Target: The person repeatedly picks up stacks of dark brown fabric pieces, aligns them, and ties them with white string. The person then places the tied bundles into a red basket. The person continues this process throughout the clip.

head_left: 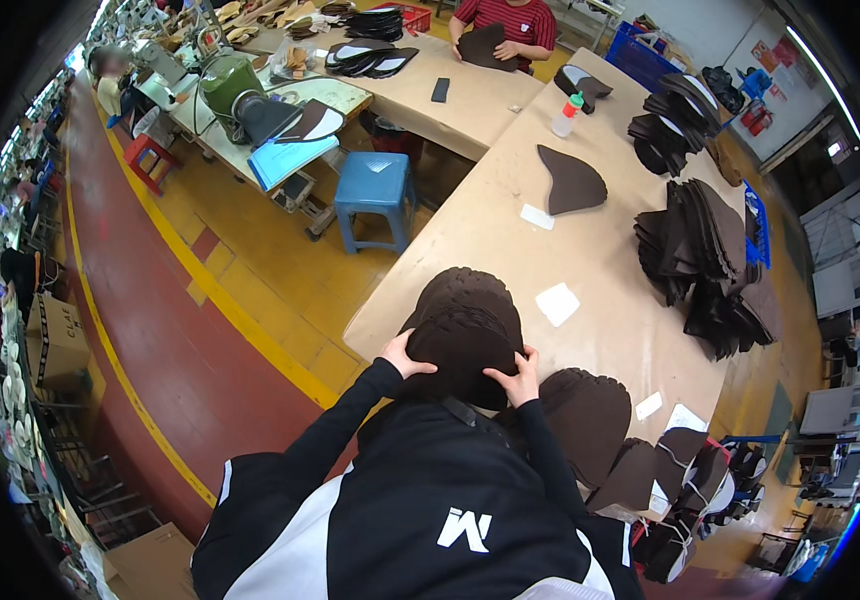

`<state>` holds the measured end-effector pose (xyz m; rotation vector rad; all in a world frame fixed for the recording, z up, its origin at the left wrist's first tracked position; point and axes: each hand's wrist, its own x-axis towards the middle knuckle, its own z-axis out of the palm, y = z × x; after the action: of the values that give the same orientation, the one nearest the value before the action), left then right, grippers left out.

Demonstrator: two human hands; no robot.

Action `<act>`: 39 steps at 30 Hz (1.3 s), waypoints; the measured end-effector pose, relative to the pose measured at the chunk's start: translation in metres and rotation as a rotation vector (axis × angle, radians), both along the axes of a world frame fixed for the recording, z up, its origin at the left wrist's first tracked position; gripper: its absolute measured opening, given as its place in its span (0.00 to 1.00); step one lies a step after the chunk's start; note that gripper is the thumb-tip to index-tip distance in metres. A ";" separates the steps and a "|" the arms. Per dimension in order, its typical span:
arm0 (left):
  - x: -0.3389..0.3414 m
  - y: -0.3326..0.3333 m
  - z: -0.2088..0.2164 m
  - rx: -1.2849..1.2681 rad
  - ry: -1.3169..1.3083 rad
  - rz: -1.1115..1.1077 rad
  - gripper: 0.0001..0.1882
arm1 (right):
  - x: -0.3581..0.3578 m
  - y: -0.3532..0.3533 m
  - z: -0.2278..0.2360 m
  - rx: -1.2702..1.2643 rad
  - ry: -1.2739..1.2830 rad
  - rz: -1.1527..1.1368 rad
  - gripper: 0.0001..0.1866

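A thick stack of dark brown, rounded cut pieces (465, 340) lies at the table's near left corner, close to my body. The pieces look like flat shoe-upper parts, with their edges fanned at the far side. My left hand (410, 357) grips the stack's left edge, thumb on top. On the opposite edge my right hand (518, 380) holds it the same way, thumb pressed on the upper face. The fingers of both hands are partly hidden beneath the pieces. Just right of my right forearm sits another brown stack (585, 415).
Along the table (470, 225) lie white paper slips (557, 304), a single brown piece (575, 182) and a bottle (567, 115). Large dark piles (695, 240) line the right edge. A blue stool (374, 200) stands beyond the left edge. Across the table a person in red (510, 30) handles a dark piece.
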<state>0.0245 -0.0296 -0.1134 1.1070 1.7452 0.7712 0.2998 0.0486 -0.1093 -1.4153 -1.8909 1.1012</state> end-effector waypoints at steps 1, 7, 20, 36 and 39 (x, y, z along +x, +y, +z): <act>0.001 -0.003 -0.011 0.006 0.028 0.001 0.50 | 0.002 -0.005 0.006 0.012 -0.007 -0.003 0.27; 0.024 -0.013 0.012 0.198 0.094 0.018 0.44 | 0.018 -0.028 0.033 0.296 0.122 -0.029 0.26; 0.005 0.033 0.063 0.824 0.250 -0.179 0.36 | -0.008 -0.001 0.031 0.250 0.470 0.166 0.49; 0.021 0.063 0.066 0.639 0.183 -0.363 0.61 | -0.009 0.034 0.022 0.101 0.475 0.027 0.68; 0.009 0.057 0.065 0.539 0.133 -0.304 0.59 | -0.002 0.037 0.036 -0.055 0.441 0.210 0.64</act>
<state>0.0338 0.0278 -0.0484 1.7725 1.4552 1.0216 0.2982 0.0853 -0.0734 -0.9141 -1.7186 1.4384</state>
